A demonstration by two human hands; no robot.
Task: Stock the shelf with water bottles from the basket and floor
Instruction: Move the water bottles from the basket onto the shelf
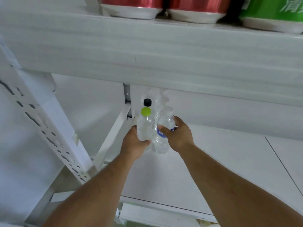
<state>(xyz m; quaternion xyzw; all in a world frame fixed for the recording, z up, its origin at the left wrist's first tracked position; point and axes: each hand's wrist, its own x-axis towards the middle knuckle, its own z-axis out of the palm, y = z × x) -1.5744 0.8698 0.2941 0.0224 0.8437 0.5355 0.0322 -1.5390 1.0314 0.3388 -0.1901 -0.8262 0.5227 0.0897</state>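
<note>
Head view of the lower shelf (213,161) during stocking. The left hand (134,145) was curled round a clear bottle with a lime-green cap (145,126), which carried no visible label. The right hand (177,135) gripped a clear bottle with a blue label (162,138); the label bore white characters, too blurred and too covered by the thumb to be read. Both bottles stood nearly upright and side by side, touching or almost touching, near the shelf's back left corner. Whether their bases rested on the shelf board could not be told. Just behind them stood a bottle with a black cap (147,102) and several clear bottles with pale caps (164,102), close against the white back panel (229,112). The thick front edge of the upper shelf (147,51) crossed the view above and hid the tops of the rearmost bottles. On that upper shelf stood two red containers (164,5) and one green container (272,9); the green one showed part of a white Chinese character, cut off by the frame. A perforated white upright (49,135) ran diagonally at the left.
</note>
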